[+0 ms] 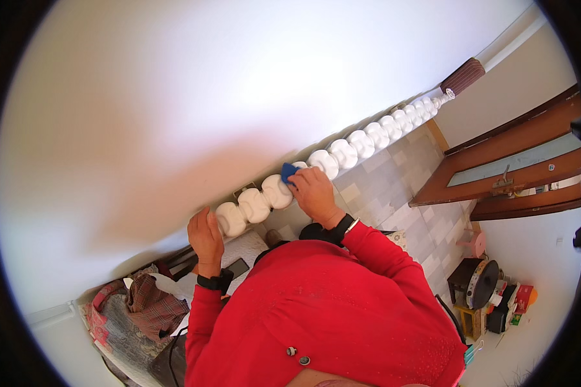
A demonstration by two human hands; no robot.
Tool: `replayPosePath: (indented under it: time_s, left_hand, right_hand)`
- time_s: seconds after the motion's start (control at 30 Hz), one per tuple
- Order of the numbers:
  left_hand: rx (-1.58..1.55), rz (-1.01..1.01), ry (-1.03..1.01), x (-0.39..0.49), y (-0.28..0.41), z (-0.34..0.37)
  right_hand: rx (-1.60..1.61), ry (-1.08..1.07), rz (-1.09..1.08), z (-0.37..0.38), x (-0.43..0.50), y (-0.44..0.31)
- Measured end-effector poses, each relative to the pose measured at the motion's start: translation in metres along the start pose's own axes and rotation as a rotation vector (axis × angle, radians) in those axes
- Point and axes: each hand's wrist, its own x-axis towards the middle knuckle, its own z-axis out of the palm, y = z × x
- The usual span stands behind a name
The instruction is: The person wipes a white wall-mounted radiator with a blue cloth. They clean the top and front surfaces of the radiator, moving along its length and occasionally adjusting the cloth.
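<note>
A white column radiator (pixel 359 144) runs along the wall, its rounded section tops in a diagonal row. My right hand (pixel 314 196) pinches a blue cloth (pixel 289 172) between thumb and fingers, over the nearer half of the radiator tops. The cloth lies against the sections and partly covers one. My left hand (pixel 206 237) is at the radiator's near end, beside the last section, with its fingers extended. Nothing shows in it, and whether it touches the radiator is hard to tell.
A white wall (pixel 174 96) rises behind the radiator. At lower left are a bed (pixel 118 334) with a plaid cloth (pixel 155 305), and a dark phone (pixel 237 268). Right are a wooden door (pixel 503 164), a pink stool (pixel 475 243) and a round black griddle (pixel 484 284).
</note>
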Motion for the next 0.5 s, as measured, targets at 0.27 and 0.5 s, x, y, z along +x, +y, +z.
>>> replayPosePath:
  time_s: [0.27,0.5]
  left_hand:
    - [0.000,-0.017,0.027,-0.001,0.000,0.002]
    - [-0.066,-0.033,0.080,-0.002,-0.002,0.003]
  right_hand:
    - [0.158,-0.056,-0.059,0.007,0.003,-0.024]
    - [0.142,-0.075,-0.200,0.033,0.023,-0.034]
